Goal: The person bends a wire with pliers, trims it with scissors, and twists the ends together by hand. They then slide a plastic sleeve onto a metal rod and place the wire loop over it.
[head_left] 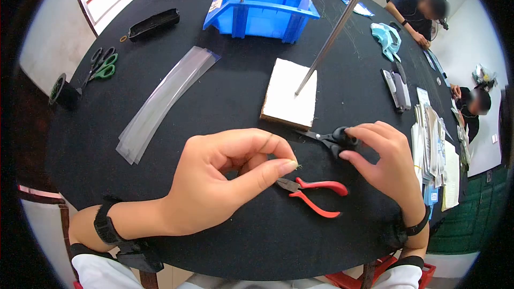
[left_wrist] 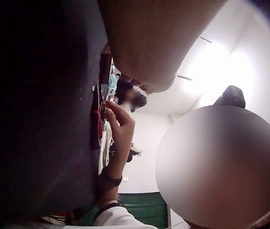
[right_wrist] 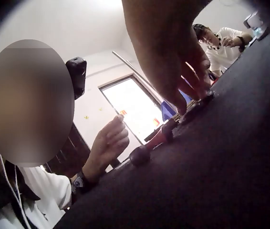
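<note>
Black tabletop spreads across my head view, a blue bin towards its far side. My left hand pinches a tiny green sprig between thumb and fingers, above the red-handled pliers. My right hand grips the handles of the black scissors, whose blades point towards the white-topped block.

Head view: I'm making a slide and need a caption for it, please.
Left hand pinches a green wisp near red-handled pliers; right hand at black scissors.
</note>
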Tool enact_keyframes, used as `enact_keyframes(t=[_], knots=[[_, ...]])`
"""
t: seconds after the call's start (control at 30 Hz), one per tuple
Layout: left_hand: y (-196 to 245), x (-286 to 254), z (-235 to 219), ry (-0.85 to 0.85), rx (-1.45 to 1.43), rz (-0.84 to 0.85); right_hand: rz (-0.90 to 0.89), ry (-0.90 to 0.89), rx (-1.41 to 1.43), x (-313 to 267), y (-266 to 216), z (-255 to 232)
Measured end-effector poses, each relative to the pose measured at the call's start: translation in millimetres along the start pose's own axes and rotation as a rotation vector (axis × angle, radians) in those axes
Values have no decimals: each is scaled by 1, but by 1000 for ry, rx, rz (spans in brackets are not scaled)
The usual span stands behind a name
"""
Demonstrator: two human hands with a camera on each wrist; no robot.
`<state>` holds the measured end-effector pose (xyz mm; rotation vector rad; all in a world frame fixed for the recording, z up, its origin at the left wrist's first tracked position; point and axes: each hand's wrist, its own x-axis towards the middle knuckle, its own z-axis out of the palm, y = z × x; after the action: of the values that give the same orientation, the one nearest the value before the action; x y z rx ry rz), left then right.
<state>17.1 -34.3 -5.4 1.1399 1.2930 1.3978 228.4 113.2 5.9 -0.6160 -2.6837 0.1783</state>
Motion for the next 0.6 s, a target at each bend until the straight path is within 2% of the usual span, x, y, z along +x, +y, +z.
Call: enact_keyframes(t=[0.07, 0.23, 0.4, 0.5, 0.6], knots=[[-2, 0, 1, 4, 34, 24, -46, 62, 20, 2, -3, -1], [2, 2, 10, 24, -158, -159, -187, 87, 284, 15, -34, 1], [0, 1, 14, -60, -191, -196, -344, 139, 293, 19, -42, 14], [-3, 1, 16, -57, -193, -166, -314, 102, 306, 16, -45, 13], [-1, 0, 15, -51, -180, -203, -173, 93, 471, 14, -52, 14]])
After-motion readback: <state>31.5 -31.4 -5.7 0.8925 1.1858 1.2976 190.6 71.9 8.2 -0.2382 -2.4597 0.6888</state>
